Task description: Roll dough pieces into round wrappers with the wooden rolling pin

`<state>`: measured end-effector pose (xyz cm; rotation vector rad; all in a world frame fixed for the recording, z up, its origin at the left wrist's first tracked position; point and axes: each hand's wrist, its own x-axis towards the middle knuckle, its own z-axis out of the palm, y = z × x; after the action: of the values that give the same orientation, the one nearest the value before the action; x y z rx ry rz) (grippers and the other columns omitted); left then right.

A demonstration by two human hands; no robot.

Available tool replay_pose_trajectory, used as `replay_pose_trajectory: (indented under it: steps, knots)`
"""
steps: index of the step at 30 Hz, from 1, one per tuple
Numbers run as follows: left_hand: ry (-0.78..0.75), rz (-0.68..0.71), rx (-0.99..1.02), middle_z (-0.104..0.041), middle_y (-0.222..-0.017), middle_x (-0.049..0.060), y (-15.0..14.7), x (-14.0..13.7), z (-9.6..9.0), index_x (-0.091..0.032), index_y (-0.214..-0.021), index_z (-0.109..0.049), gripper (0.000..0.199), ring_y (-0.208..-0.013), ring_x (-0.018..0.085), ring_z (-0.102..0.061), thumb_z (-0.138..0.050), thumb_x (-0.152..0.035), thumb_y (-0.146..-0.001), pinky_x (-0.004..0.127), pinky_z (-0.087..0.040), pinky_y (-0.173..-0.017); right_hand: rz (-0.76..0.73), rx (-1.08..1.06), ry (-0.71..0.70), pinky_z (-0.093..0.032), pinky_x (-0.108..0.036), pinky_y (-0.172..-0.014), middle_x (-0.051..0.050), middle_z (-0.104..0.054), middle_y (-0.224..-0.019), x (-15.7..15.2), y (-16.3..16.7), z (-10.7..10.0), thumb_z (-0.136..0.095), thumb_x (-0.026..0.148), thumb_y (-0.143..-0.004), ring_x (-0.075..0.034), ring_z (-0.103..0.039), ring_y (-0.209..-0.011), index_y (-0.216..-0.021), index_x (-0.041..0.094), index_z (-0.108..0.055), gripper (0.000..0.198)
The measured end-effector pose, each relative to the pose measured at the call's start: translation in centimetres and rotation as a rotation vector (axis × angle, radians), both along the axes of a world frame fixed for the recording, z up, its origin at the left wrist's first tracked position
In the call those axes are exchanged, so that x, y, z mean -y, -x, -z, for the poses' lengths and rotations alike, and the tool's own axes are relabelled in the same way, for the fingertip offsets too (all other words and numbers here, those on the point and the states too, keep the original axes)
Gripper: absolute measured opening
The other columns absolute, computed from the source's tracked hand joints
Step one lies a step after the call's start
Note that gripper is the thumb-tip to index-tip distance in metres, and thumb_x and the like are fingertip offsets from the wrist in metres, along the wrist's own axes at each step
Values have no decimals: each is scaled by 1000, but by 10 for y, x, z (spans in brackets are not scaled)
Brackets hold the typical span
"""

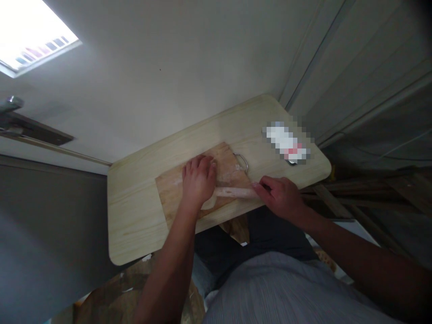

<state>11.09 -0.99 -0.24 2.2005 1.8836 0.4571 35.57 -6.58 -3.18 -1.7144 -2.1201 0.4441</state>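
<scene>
My right hand point(279, 196) is closed around the right end of a pale, floury rolling pin point(234, 192), which lies across the front of a wooden cutting board point(168, 189). The pin's left end reaches a flat piece of pale dough point(209, 202). Over that dough is my left hand point(200, 176), its fingers bent down and its thumb pressed close to them at the dough's edge. The hand and wrist cover much of the dough. White flour is smeared on the board near its metal handle point(243, 163).
The board rests on a narrow light-wood table point(135, 216) with rounded corners, set against a white door point(189, 72). A blurred-out, phone-like object point(285, 141) lies at the table's right. A metal door handle point(13, 105) juts out at the left.
</scene>
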Motion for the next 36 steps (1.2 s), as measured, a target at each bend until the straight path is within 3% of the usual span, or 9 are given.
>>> replay_pose_trajectory:
  steps: [17, 36]
  knots:
    - [-8, -55, -100, -60, -134, 10, -6, -18, 1, -25, -122, -62, 35, -122, 31, -52, -37, -38, -101, 50, -39, -104, 120, 45, -19, -29, -30, -57, -5, -67, -61, -17, -3, 1, -45, 56, -95, -18, -59, -56, -68, 21, -64, 49]
    - [93, -38, -174, -56, -141, 10, -8, -36, 5, -25, -136, -51, 42, -126, 30, -51, -35, -39, -101, 47, -41, -104, 208, 183, 13, -22, -31, -55, -9, -70, -66, -34, 1, 3, -39, 55, -97, -19, -58, -57, -74, 19, -70, 53]
